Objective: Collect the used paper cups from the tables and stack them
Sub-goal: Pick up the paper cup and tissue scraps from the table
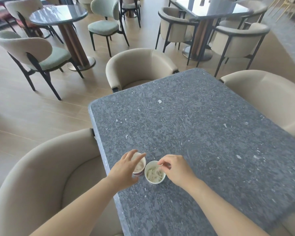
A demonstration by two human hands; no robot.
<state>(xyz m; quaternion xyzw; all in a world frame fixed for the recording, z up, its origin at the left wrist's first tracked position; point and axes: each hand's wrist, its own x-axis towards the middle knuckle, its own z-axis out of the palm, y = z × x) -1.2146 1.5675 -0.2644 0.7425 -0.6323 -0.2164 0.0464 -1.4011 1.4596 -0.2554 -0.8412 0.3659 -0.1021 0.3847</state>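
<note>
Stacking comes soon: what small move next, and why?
Probably pull the crumpled paper out of the right cup with the right hand, which pinches it at the rim; that cup and the left cup look stuffed, so nesting seems blocked.

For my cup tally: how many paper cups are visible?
2, side by side on the near table: left cup under the left hand, right cup at the right hand. None seen elsewhere.

No writing, brand, number or sign can be read. The left paper cup [140, 166] and right paper cup [155, 172] show only a dark base band, any print too small to tell.
</note>
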